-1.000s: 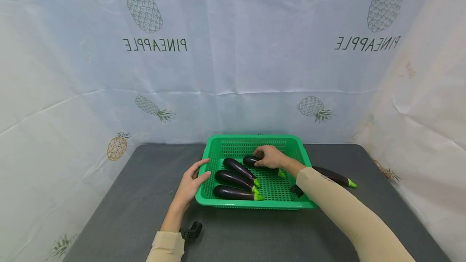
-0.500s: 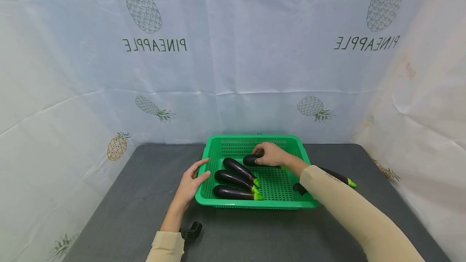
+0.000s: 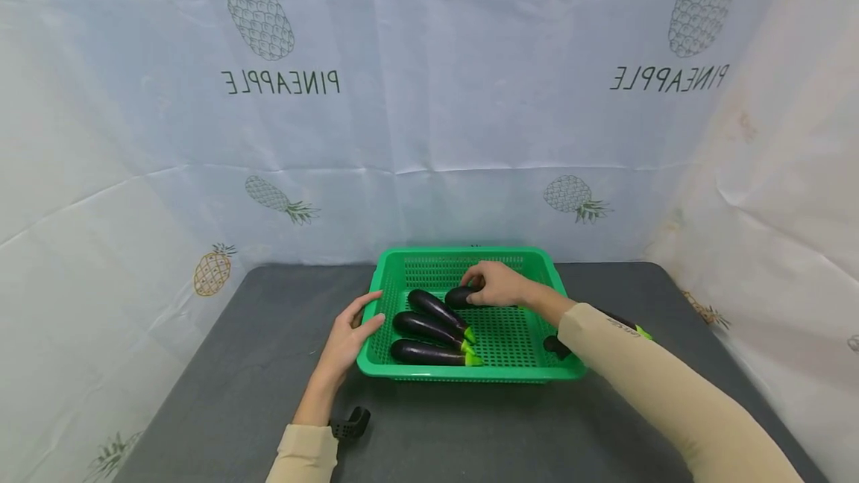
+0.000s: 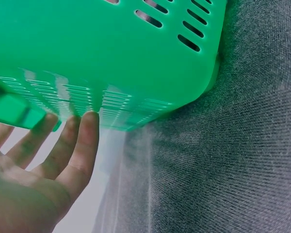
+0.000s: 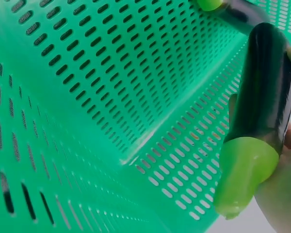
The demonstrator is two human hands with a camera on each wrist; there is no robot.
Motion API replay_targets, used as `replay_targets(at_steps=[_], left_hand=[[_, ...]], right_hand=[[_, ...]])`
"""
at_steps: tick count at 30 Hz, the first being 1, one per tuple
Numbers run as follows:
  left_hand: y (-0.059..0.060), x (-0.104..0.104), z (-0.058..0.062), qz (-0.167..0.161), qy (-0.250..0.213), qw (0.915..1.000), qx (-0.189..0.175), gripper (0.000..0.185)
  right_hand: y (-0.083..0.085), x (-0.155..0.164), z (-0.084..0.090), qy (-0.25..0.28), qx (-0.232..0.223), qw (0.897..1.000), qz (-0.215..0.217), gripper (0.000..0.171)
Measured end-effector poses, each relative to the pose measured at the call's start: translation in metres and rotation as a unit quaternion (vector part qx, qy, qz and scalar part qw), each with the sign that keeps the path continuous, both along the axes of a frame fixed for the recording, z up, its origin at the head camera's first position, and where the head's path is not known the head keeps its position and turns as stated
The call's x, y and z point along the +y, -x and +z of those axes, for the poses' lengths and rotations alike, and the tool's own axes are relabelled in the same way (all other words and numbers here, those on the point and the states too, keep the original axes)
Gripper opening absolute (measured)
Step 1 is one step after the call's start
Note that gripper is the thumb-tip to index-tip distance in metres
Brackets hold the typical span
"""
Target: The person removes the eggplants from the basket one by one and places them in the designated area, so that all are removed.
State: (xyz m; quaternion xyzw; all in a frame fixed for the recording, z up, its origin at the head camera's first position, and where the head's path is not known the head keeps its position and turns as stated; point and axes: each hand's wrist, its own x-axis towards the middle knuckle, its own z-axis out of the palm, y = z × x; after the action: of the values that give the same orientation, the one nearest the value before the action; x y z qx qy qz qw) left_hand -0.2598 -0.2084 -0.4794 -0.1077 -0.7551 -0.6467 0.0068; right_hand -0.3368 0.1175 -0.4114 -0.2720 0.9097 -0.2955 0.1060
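Observation:
A green plastic basket stands on the dark table. Inside it, at the back, my right hand grips a dark eggplant between fingers and thumb; its green stem end shows in the right wrist view. To the left and nearer lie three more eggplants with stems pointing right. My left hand is at the basket's left side, thumb and forefinger spread by the rim. In the left wrist view its fingers extend against the outer wall; whether every fingertip touches is unclear.
Right of the basket another eggplant lies on the table, mostly behind the right sleeve. A black wrist mount sits at the left wrist. A pineapple-printed cloth hangs behind the table.
My right hand has shifted slightly back, still gripping the eggplant, and its forearm has swung rightward over the outside eggplant. The left hand stays at the basket. The head view has shifted slightly.

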Motion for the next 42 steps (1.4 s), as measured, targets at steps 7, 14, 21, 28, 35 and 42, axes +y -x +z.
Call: replay_targets(at_steps=[7,14,21,28,35,42], left_hand=[[0.001,-0.002,0.0,-0.003,-0.002,1.0,0.001,0.053],[0.001,-0.004,0.0,-0.004,0.0,1.0,0.003,0.053],[0.0,-0.003,0.001,-0.004,0.002,1.0,0.0,0.053],[0.001,-0.003,0.0,-0.004,0.008,1.0,0.003,0.054],[0.001,-0.003,0.0,0.0,0.016,0.9998,0.008,0.054],[0.001,-0.002,-0.001,-0.005,0.014,0.9999,0.006,0.054]], right_hand=[[-0.009,0.0,0.012,0.005,0.008,1.0,0.023,0.032],[-0.018,0.003,0.025,0.014,0.012,1.0,0.021,0.032],[-0.026,0.012,0.037,0.035,0.007,0.999,0.017,0.032],[-0.031,0.021,0.049,0.041,0.012,0.999,0.007,0.035],[-0.038,0.032,0.061,0.055,0.009,0.998,-0.005,0.036],[-0.045,0.047,0.069,0.076,0.017,0.997,-0.009,0.036]])
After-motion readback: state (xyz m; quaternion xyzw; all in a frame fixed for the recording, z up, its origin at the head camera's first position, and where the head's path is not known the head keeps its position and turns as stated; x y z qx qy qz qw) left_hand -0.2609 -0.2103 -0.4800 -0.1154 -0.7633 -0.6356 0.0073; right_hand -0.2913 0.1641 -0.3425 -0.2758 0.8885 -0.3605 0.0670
